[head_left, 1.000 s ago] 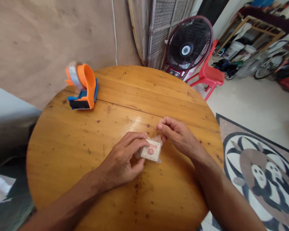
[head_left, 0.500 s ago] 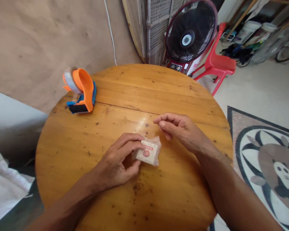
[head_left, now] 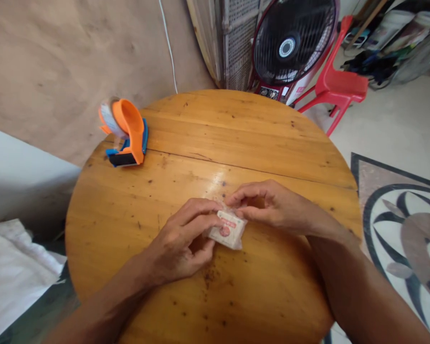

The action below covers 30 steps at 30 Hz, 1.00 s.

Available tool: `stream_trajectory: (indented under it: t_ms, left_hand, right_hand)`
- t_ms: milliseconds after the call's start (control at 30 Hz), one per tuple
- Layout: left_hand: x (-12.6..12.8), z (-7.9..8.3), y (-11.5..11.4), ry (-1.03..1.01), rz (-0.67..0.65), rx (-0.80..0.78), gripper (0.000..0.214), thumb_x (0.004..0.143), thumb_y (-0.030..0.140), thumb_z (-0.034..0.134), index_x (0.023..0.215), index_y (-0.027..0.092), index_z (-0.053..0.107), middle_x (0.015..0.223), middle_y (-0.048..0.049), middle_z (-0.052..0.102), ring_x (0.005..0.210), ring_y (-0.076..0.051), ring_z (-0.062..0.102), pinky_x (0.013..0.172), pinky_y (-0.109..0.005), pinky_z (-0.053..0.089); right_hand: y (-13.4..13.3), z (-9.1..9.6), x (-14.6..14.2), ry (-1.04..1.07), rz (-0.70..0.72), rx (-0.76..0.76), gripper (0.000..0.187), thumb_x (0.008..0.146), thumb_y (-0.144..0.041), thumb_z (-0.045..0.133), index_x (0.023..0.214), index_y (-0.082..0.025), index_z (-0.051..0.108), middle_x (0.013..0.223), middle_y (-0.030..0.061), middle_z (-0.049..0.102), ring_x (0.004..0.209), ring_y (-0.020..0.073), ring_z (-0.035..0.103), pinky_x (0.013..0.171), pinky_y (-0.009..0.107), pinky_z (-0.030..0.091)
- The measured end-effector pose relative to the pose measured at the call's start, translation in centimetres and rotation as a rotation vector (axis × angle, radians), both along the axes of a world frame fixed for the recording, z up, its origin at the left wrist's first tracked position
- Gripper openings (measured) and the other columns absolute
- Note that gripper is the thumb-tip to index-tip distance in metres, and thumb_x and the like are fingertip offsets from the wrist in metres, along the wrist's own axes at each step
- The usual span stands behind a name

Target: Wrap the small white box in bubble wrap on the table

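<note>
Small pale rectangular box with red print (head_left: 232,232), wrapped in crinkled clear plastic film (head_left: 239,242): located between the two hands, at the middle of a round yellow-brown wooden table (head_left: 272,282); contact with the tabletop cannot be told. Far left: crumpled white sheet-like material (head_left: 17,277), beside the table edge. Next: orange and blue plastic tape dispenser (head_left: 139,143), loaded with a tape roll, upright near the table's far left edge, well apart from both hands. Left hand (head_left: 184,236): clamped on the box's left end, fingers over the printed face, thumb at the near side. Right hand (head_left: 272,205): thumb and forefinger close to each other at the box's far right corner, touching the wrapping; cannot tell whether film is pinched between them. Beyond the table: round black fan with dark red rim (head_left: 290,48), then red plastic chair (head_left: 344,86). Far right: floor inlay in black, white and brown (head_left: 412,248)
</note>
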<state>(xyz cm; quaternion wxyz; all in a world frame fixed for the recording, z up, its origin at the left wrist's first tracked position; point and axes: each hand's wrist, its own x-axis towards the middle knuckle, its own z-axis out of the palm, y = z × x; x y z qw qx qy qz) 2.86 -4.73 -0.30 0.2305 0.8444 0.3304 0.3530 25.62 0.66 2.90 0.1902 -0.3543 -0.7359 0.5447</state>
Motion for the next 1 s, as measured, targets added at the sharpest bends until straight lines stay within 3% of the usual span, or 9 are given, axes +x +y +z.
stream_trajectory:
  t_ms: [167, 333, 667, 800, 1000]
  left_hand:
    - [0.2, 0.2, 0.0, -0.003, -0.006, 0.012, 0.041, 0.07, -0.001, 0.058, 0.104, 0.021, 0.058, 0.112, -0.0088, 0.059, 0.106, -0.021, 0.058, 0.087, -0.036, 0.052]
    - [0.1, 0.4, 0.1, 0.024, 0.006, 0.026, 0.039, 0.069, -0.001, 0.059, 0.102, 0.021, 0.059, 0.111, -0.0078, 0.06, 0.103, -0.02, 0.058, 0.087, -0.036, 0.051]
    - [0.0, 0.2, 0.2, 0.009, 0.008, -0.069, 0.038, 0.071, 0.001, 0.057, 0.102, 0.021, 0.06, 0.115, -0.0081, 0.058, 0.107, -0.02, 0.058, 0.089, -0.035, 0.052]
    - [-0.1, 0.0, 0.3, 0.002, 0.007, -0.09, 0.039, 0.07, 0.002, 0.057, 0.104, 0.021, 0.058, 0.116, -0.0082, 0.058, 0.108, -0.021, 0.058, 0.09, -0.036, 0.052]
    - [-0.2, 0.1, 0.4, -0.012, 0.007, -0.104, 0.037, 0.07, 0.001, 0.057, 0.101, 0.021, 0.059, 0.116, -0.0079, 0.057, 0.108, -0.02, 0.058, 0.091, -0.035, 0.051]
  right_hand:
    - [-0.1, -0.3, -0.4, -0.063, 0.005, 0.226, 0.016, 0.082, -0.015, 0.058, 0.087, -0.02, 0.072, 0.081, 0.0003, 0.071, 0.073, 0.0135, 0.063, 0.068, 0.024, 0.046]
    - [-0.2, -0.6, -0.9, -0.136, -0.003, 0.472, 0.016, 0.082, -0.013, 0.055, 0.082, -0.021, 0.069, 0.078, 0.0004, 0.07, 0.075, 0.0145, 0.061, 0.075, 0.028, 0.044]
    - [0.3, -0.9, -0.3, -0.078, 0.094, 0.486, 0.018, 0.089, -0.019, 0.053, 0.092, -0.023, 0.071, 0.09, 0.0028, 0.07, 0.081, 0.0144, 0.063, 0.078, 0.028, 0.046]
    - [0.5, -1.6, -0.5, -0.069, 0.072, 0.525, 0.017, 0.088, -0.018, 0.053, 0.089, -0.021, 0.07, 0.087, 0.0029, 0.069, 0.079, 0.0142, 0.062, 0.075, 0.027, 0.045]
    - [0.5, -2.3, -1.1, -0.051, -0.005, 0.429, 0.012, 0.084, -0.016, 0.056, 0.087, -0.017, 0.067, 0.083, 0.0014, 0.066, 0.068, 0.0102, 0.057, 0.062, 0.021, 0.041]
